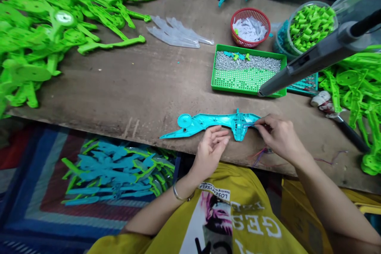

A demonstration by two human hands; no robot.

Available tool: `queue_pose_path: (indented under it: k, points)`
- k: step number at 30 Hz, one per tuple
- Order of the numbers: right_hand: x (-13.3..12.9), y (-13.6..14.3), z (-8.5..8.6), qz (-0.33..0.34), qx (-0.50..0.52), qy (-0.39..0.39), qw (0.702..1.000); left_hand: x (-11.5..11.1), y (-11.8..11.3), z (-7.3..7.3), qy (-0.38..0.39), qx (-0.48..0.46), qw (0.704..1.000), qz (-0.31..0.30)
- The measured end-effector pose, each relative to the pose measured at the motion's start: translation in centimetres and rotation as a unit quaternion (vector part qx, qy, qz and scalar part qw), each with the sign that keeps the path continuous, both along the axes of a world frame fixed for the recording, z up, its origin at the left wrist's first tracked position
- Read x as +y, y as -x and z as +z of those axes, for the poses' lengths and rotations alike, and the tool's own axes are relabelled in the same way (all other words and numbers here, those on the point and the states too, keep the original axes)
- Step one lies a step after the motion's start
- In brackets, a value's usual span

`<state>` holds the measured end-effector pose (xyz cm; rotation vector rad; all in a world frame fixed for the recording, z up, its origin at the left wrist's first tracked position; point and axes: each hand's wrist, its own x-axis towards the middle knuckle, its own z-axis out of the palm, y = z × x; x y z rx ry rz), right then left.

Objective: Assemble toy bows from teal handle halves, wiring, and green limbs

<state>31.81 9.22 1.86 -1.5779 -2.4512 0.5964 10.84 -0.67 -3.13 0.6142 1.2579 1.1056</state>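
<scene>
A turquoise plastic toy sword half (208,121) lies on the table with its hollow inside facing up. At its handle end, my right hand (278,135) has thumb and fingertips pinched together on thin wires that run into the hollow. Coloured wires (262,154) also trail on the table below that hand. My left hand (210,147) rests by the lower edge of the sword half, left of the crosspiece, its fingers loosely curled and apart with nothing visible in them.
A grey power screwdriver (309,61) hangs over a green tray (217,81) of screws. Behind are a red basket (263,15) of white pieces and a tub (312,27) of green parts. Green sword parts (35,47) pile left; clear blades (175,35) lie nearby. A hammer (348,127) lies right.
</scene>
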Motion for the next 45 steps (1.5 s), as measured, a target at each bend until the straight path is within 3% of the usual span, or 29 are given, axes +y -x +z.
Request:
queue_pose_path:
  k: [4,7,15,23,45]
  points:
    - [0.0,-0.1,-0.6,-0.03,0.045,0.034,0.998,0.7,-1.3,0.7,0.076,-0.156,0.981,0.082]
    - [0.1,-0.5,-0.9,-0.04,0.07,0.04,0.996,1.6,-1.8,1.4,0.093,-0.192,0.97,0.113]
    - [-0.3,-1.8,-0.9,-0.041,0.143,0.044,0.988,3.4,-2.4,2.4,0.109,-0.144,0.982,0.061]
    - [-0.9,-1.6,-0.8,-0.027,0.141,0.007,0.99,4.1,-2.8,1.6,0.095,-0.154,0.982,0.062]
    - [-0.4,-1.8,-0.6,-0.004,0.14,0.014,0.99,4.1,-2.7,1.1,0.087,-0.16,0.982,0.054]
